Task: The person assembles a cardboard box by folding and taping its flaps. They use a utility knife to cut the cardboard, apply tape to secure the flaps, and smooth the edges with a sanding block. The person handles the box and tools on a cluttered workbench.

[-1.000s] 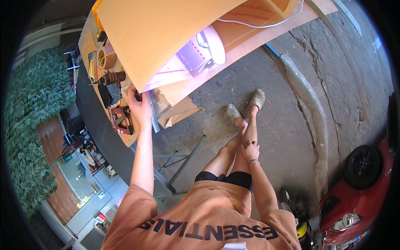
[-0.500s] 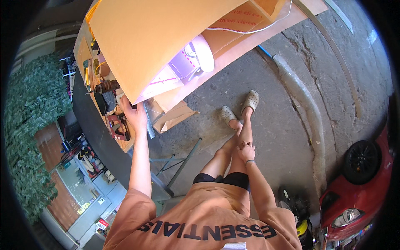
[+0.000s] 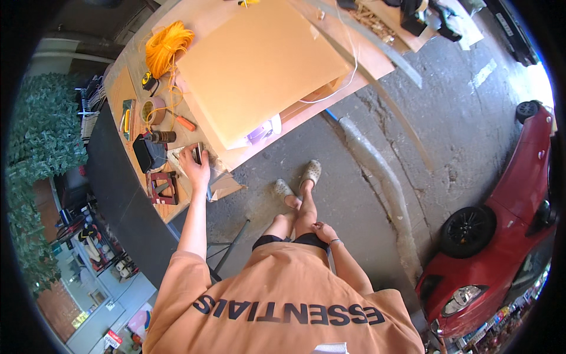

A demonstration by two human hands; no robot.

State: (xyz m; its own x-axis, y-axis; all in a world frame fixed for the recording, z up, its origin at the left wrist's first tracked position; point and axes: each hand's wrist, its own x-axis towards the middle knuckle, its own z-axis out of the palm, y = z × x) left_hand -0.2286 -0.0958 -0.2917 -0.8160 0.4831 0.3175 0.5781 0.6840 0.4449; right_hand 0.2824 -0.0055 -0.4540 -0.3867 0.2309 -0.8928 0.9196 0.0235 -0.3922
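My left hand (image 3: 194, 170) is over the near left part of the table. Its fingers are closed around a small dark object (image 3: 198, 152) whose kind I cannot make out. Just left of it lie a red staple gun (image 3: 163, 187), a black case (image 3: 144, 152) and a dark brown cylinder (image 3: 162, 137). To the hand's upper right stands a large tan board box (image 3: 259, 71), with a purple-white thing (image 3: 263, 130) partly visible in its open side. My right hand (image 3: 323, 232) rests on my leg near the knee, its fingers bent, holding no visible object.
Orange cord (image 3: 168, 50), a tape measure (image 3: 149, 81), a tape roll (image 3: 154, 110) and an orange-handled screwdriver (image 3: 185, 121) lie along the table's left side. A white cable (image 3: 355, 68) hangs by the box. A red car (image 3: 489, 236) stands right, beyond a concrete ridge (image 3: 386, 171).
The view has shifted, so the box looks smaller, less of its inside shows and more tabletop is visible. My left hand now shows the dark object. My right hand stays on my leg.
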